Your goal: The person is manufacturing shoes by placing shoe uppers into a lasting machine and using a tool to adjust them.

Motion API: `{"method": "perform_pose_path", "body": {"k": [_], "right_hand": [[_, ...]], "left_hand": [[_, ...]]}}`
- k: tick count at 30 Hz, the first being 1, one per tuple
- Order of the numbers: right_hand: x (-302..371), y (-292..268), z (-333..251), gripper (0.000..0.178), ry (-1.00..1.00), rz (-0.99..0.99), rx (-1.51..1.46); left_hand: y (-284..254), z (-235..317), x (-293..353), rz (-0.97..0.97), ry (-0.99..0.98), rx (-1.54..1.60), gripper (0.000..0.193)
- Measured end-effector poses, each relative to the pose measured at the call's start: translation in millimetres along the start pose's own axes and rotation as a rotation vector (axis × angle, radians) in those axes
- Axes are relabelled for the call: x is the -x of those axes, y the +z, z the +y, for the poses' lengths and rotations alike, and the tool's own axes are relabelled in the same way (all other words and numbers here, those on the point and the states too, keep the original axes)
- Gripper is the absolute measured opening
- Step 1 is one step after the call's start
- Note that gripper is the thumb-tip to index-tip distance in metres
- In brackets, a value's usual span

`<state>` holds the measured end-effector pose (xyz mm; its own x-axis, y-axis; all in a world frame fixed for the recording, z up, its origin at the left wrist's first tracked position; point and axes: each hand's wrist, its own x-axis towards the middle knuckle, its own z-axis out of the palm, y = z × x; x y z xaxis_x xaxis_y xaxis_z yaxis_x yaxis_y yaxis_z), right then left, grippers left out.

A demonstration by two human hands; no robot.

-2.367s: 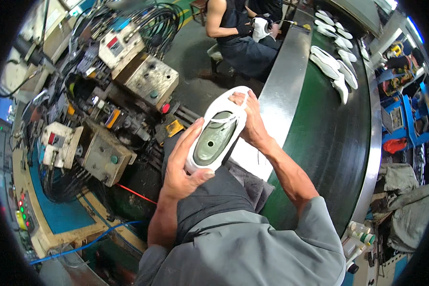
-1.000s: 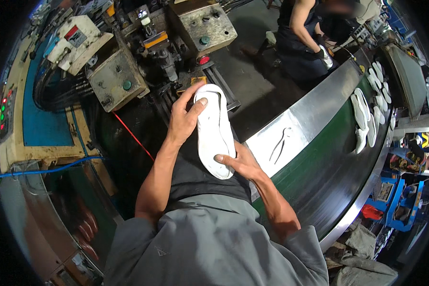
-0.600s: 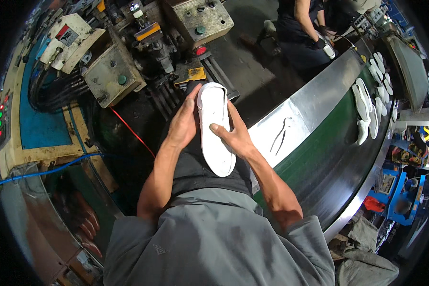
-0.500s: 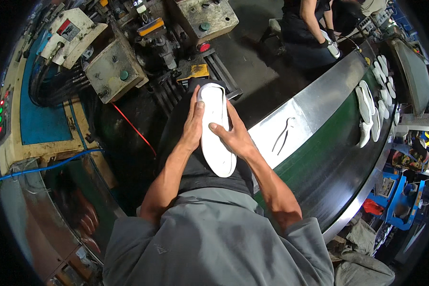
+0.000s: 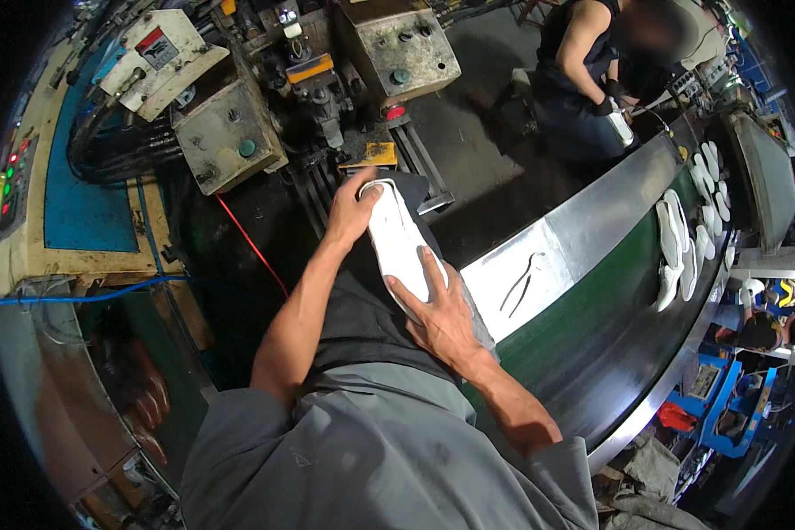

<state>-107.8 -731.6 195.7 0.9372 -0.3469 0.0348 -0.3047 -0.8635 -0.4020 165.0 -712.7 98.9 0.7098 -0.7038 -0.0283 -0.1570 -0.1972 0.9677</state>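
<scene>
A white shoe (image 5: 398,238) lies lengthwise over my lap, its open end pointing away from me. My left hand (image 5: 355,210) grips the rim at that far end, thumb on top and fingers curled round the outer side. At the near end, my right hand (image 5: 442,320) clasps the shoe between a thumb and spread fingers, covering part of its tip. Dark cloth shows beneath and beside the shoe. To the right of my hands, a pair of pincers (image 5: 523,284) rests on the metal ledge (image 5: 583,219).
Beyond the ledge runs a dark green conveyor belt (image 5: 583,353) carrying several white shoes (image 5: 671,243). Control boxes (image 5: 225,132) and machinery stand ahead and left. A red cable (image 5: 249,237) hangs nearby. A co-worker (image 5: 583,97) handles another white shoe at far right.
My left hand has shifted to the far end of the shoe, and my right hand has slid toward the near end. The shoe has tilted, and the view has swung slightly.
</scene>
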Motion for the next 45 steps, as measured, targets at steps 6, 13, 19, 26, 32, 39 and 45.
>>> {"method": "perform_pose_path", "body": {"k": [6, 13, 19, 26, 32, 39, 45], "right_hand": [[-1.4, 14.1, 11.4, 0.093, 0.016, 0.032, -0.093], [-5.4, 7.1, 18.7, 0.092, -0.041, -0.03, -0.028], [-20.2, -34.7, 21.9, 0.095, -0.188, -0.078, -0.065], [-144.0, -120.4, -16.8, 0.092, -0.299, 0.171, -0.013], [-338.4, -114.9, -23.4, 0.094, -0.305, 0.294, 0.047], [-421.0, -72.8, -32.6, 0.083, -0.221, 0.271, 0.066], [-421.4, -41.3, -18.5, 0.082, -0.285, 0.47, -0.003]], "left_hand": [[3.8, 4.2, -6.5, -0.09, -0.06, 0.025, 0.03], [-14.5, 9.0, -7.6, -0.112, 0.099, -0.013, 0.028], [-72.7, 23.7, -24.8, -0.464, 0.146, -0.162, 0.032], [-125.4, -4.9, -48.6, 0.135, -0.251, 0.677, 0.05], [-69.1, -68.4, 1.9, 0.0, -0.471, 0.751, 0.048], [-65.3, -108.8, 80.5, 0.063, -0.521, 0.448, 0.036], [-100.6, -147.4, 132.9, 0.262, -0.605, 0.503, 0.034]]}}
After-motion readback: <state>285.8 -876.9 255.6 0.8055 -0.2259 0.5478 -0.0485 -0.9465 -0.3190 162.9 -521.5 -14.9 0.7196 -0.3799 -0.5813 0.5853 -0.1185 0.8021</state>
